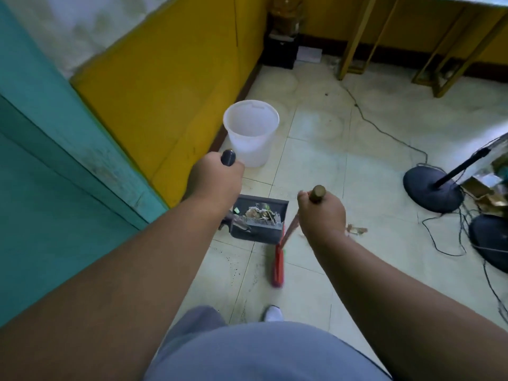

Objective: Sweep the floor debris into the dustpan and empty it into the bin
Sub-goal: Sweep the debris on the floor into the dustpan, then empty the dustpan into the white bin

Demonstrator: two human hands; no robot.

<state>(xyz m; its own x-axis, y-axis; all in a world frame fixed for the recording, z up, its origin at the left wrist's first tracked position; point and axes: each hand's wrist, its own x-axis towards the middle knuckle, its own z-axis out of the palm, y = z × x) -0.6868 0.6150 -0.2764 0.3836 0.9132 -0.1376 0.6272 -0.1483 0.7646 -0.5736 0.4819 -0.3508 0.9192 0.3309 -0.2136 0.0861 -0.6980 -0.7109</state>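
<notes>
My left hand [215, 180] is closed around the dark upright handle of a grey dustpan [264, 235], which sits on the tiled floor below it. Paper scraps and dried leaves [259, 211] lie inside the pan. My right hand [321, 215] grips the top of a broom's wooden handle; its red head with green bristles [277, 266] rests on the floor right of the pan's corner. A few bits of debris [357, 230] lie on the tiles just right of my right hand. A white plastic bin [251, 133] stands upright beyond the pan, against the yellow wall.
A teal door [55, 174] and the yellow wall [170, 86] close off the left. Two dark fan bases [431, 191] with tangled cables [445, 237] sit at the right. Yellow table legs [354, 50] and a black box [280, 55] stand at the back. My foot [273, 313] is near the broom.
</notes>
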